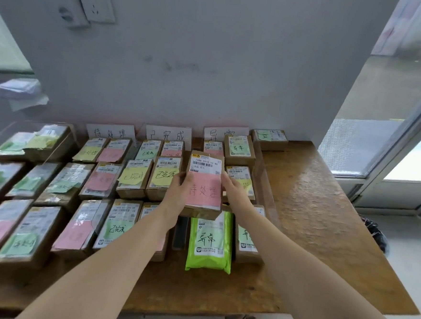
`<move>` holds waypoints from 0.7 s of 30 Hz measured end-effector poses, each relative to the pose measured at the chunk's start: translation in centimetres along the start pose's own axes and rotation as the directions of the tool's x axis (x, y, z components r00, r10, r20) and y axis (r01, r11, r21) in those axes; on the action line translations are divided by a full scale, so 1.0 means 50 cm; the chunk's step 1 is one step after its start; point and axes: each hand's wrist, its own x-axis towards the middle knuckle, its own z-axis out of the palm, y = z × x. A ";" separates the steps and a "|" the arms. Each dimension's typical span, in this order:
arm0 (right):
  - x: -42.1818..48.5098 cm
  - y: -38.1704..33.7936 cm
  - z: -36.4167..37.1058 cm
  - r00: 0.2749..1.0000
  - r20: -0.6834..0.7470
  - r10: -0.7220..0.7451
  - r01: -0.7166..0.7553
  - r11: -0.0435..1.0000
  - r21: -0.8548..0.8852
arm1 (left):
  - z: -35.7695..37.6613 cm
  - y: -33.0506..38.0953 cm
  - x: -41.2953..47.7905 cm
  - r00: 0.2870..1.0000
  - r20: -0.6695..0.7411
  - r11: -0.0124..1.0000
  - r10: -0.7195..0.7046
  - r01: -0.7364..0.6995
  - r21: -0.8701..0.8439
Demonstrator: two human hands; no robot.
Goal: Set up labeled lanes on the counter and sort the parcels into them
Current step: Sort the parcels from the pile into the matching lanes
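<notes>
A worn wooden counter [312, 216] runs along a pale grey wall [211, 59], with a window [394, 122] at its right end and a double socket [96, 2] high on the left. Three white handwritten lane signs [168, 134] lean against the wall at the back of the counter. Below them, brown cardboard parcels [133, 179] lie flat in rows, each bearing a shipping label and a pink, yellow or green note. More boxes crowd the left end of the counter, blurred at the picture's edge.

At centre, a person holds one cardboard parcel [204, 183] up over the rows, between the middle and right-hand lanes, its face tilted toward the viewer. A white barcode label covers its upper part and a pink handwritten note its lower part. The left hand [177, 192] grasps the parcel's left edge, fingers curled round it. The right hand [232, 188] clasps the right edge, and both bare forearms reach in from the foreground. Just beneath the raised parcel's lower edge lies a bright green mailer bag [210, 241] with a white label, flat on the counter.
</notes>
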 end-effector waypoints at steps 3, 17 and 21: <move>-0.005 -0.032 0.017 0.977 0.196 0.085 -0.112 0.985 0.132 | -0.012 0.016 -0.008 0.999 -0.025 0.999 -0.026 0.025 -0.046; 0.050 -0.133 0.200 0.995 0.095 -0.004 0.003 1.000 0.009 | -0.250 0.041 -0.022 0.987 -0.161 0.972 -0.003 0.040 0.232; 0.058 -0.155 0.297 0.992 0.124 -0.024 0.027 0.999 -0.027 | -0.345 0.031 -0.007 0.985 -0.172 0.973 -0.002 0.041 0.225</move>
